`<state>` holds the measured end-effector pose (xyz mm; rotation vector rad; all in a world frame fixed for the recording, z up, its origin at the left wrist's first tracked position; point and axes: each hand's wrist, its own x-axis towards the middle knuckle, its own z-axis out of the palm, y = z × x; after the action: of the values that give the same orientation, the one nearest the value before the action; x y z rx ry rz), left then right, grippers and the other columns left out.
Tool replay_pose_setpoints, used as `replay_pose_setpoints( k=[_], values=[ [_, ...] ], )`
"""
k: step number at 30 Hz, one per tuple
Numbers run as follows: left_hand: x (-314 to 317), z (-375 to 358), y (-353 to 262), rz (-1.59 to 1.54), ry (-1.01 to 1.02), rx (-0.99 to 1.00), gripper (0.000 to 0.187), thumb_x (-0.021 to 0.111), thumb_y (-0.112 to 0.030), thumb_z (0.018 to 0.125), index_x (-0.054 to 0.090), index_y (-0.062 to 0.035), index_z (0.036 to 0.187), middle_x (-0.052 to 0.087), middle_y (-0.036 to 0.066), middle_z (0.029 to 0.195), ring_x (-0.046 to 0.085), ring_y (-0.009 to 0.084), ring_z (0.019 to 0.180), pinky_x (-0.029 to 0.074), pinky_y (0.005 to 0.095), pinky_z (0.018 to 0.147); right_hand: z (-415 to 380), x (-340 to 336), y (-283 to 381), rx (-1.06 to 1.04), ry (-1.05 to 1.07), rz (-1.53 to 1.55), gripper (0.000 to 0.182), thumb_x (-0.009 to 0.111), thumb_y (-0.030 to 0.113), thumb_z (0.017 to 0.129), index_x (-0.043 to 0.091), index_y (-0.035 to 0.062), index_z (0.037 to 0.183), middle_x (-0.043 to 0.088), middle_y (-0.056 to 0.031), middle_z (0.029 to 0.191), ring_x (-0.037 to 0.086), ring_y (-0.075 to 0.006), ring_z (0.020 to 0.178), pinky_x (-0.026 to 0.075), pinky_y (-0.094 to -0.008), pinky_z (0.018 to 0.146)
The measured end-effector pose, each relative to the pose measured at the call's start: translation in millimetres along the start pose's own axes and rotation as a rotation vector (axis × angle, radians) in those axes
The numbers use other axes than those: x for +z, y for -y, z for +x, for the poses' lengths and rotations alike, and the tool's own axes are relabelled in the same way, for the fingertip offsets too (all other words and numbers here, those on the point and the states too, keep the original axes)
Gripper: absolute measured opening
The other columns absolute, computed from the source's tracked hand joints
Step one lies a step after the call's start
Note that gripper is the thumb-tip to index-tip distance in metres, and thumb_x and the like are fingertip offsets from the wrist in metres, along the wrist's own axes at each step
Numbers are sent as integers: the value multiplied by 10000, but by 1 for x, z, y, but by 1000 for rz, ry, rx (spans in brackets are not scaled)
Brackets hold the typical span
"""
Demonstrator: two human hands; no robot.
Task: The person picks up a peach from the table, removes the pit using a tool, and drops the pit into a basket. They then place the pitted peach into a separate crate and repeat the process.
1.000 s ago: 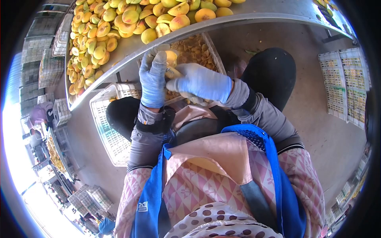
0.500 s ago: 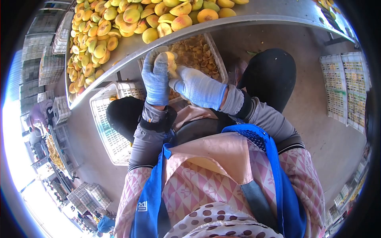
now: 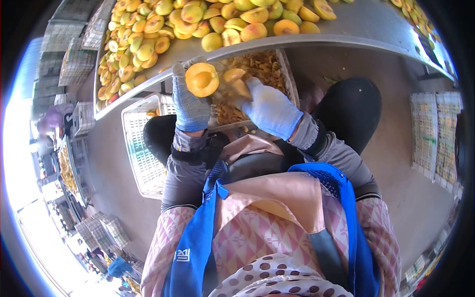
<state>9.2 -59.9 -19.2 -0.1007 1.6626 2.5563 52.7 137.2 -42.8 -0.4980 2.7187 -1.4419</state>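
My left hand, in a blue-white knit glove, grips a peach half with its cut face up and a round hollow in the middle. To its right, my gloved right hand is closed, its fingertips blurred by motion. A smeared orange piece shows at those fingertips; whether the hand holds it, or a tool, is not clear. Beneath both hands stands a crate with many brownish-orange scraps. On the metal table in front lies a heap of peach halves.
The table's raised metal edge runs just beyond my hands. A white plastic crate stands by my left knee, with a few fruit pieces inside. Stacked crates stand at the right; more crates and a person are at the left.
My hands have moved apart: the right has drawn away rightward from the peach half. The left has turned the fruit so its hollowed cut face shows. The view has shifted slightly.
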Motion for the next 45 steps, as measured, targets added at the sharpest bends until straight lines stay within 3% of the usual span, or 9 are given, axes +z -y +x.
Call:
replay_pose_setpoints(
  k=[8, 12, 14, 18, 20, 25, 36, 40, 45],
  values=[
    [-141, -30, -122, 629, -444, 408, 393, 537, -307, 1005, 605, 13, 1224, 652, 79, 1143, 631, 154, 971, 527, 275, 815, 7, -5, 11, 52, 87, 14, 356, 637, 236, 887, 533, -18, 1114, 628, -280, 823, 616, -474, 795, 493, -501, 660],
    [-228, -44, -151, 647, -504, 339, 421, 546, -346, 993, 603, -27, 1262, 620, 24, 1069, 584, 105, 888, 477, 228, 772, 6, 8, 10, 52, 101, -11, 381, 608, 272, 890, 518, -20, 1117, 639, -252, 734, 634, -451, 708, 502, -522, 616],
    [-180, -38, -149, 801, -588, 291, 372, 532, -272, 988, 616, -7, 1235, 626, 34, 1061, 593, 119, 891, 477, 231, 770, 5, 14, 4, -7, 73, -53, 354, 598, 272, 891, 523, -16, 1084, 642, -253, 739, 635, -447, 705, 501, -524, 615],
    [-118, -18, -105, 1271, -32, 579, 274, 625, -141, 937, 656, -12, 1177, 681, 89, 1017, 639, 133, 890, 516, 266, 742, 8, 11, 17, 109, 135, -83, 382, 600, 334, 911, 538, -7, 1072, 643, -266, 777, 638, -453, 778, 489, -524, 665],
    [-41, -25, -75, 1036, -35, 268, 268, 676, -141, 877, 677, -36, 1124, 686, 103, 992, 656, 183, 880, 524, 305, 746, 10, 9, 24, 145, 185, -168, 428, 575, 371, 923, 531, -17, 1096, 655, -252, 767, 649, -441, 764, 500, -522, 673],
    [15, -13, -23, 1394, 233, 505, 182, 691, -154, 843, 694, -50, 992, 635, 131, 863, 636, 301, 805, 516, 364, 727, 6, 3, 25, 63, 181, -232, 391, 570, 359, 933, 535, -9, 1061, 660, -246, 761, 657, -433, 753, 518, -501, 666],
    [21, 42, -17, 1530, 181, 822, 324, 767, -206, 767, 688, -70, 1050, 657, 114, 966, 633, 312, 880, 510, 402, 794, 3, -8, -2, 196, 210, -119, 371, 590, 316, 911, 524, -22, 1050, 656, -261, 771, 656, -443, 765, 514, -513, 691],
    [68, 76, -19, 1512, 92, 336, 361, 718, -349, 808, 688, -102, 1070, 648, 124, 998, 622, 289, 982, 501, 398, 845, 8, -24, 5, 189, 26, -33, 389, 622, 318, 902, 526, -21, 1067, 646, -252, 731, 651, -445, 743, 516, -499, 678],
    [96, 116, 12, 1838, 194, 422, 389, 749, -439, 720, 730, -144, 972, 619, 138, 976, 584, 305, 1060, 510, 411, 836, 7, -31, -2, 171, -148, 76, 389, 656, 278, 893, 529, -26, 1099, 627, -253, 720, 626, -456, 682, 504, -487, 633]
  ],
)
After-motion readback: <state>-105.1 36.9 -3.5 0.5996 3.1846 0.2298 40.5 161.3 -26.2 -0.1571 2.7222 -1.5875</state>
